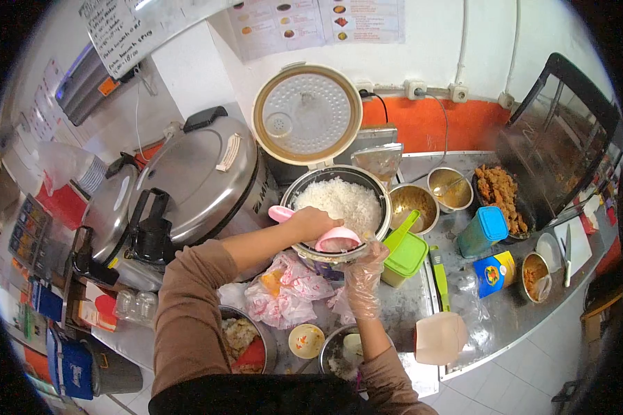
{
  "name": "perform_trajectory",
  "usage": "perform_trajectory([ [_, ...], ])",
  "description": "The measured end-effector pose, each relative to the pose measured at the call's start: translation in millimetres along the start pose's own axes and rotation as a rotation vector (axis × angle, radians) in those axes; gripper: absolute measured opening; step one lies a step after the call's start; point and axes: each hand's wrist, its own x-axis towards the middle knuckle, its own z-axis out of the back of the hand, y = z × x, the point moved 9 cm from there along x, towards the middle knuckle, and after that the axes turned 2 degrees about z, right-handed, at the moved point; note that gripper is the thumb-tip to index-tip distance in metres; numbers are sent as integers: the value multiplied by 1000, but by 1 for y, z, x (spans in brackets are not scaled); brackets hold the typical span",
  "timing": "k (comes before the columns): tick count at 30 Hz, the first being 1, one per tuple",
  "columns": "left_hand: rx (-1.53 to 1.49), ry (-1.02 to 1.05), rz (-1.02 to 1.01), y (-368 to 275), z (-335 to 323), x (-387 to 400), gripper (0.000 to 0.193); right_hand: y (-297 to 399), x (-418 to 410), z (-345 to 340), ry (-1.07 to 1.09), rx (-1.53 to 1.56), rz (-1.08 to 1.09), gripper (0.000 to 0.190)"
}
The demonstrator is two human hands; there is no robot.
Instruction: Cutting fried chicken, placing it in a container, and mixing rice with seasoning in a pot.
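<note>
White cooked rice (pixel 337 199) fills a round rice cooker (pixel 386 207) whose lid (pixel 307 114) stands raised behind it. My left hand (pixel 315 224), bare, is closed around a pink plastic scoop (pixel 337 241) over the near rim of the pot; the pink end of a handle (pixel 280 213) shows left of the hand. Beside the scoop's right side is my right hand (pixel 368 259), in a clear plastic glove, at the cooker's near rim; its fingers are bent, and whether they hold something is hard to see. A green lidded container (pixel 406 255) stands just right of the gloved hand.
Two large steel pots with black handles (pixel 202 171) stand left. Metal bowls (pixel 414 207), fried food (pixel 498 197), a blue-lidded container (pixel 483 231) and a knife (pixel 567 254) lie right. Nearer are a crumpled printed plastic bag (pixel 288 295), a small patterned bowl (pixel 306 341) and pots with rice (pixel 241 334).
</note>
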Motion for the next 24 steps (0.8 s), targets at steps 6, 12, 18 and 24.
perform_trajectory([
  [6, -247, 75, -48, 29, -3, 3, 31, 8, 1, -6, 226, 96, 10, 63],
  [12, 18, -88, 44, 25, -1, 23, 24, 16, 7, 1, 191, 42, 47, 65],
  [18, -34, -34, -50, 0, 1, 12, 28, -8, 3, -12, 190, 17, -5, 77],
  [24, -341, 68, -28, 28, -15, 14, 26, -5, 10, -9, 185, -47, 60, 89],
])
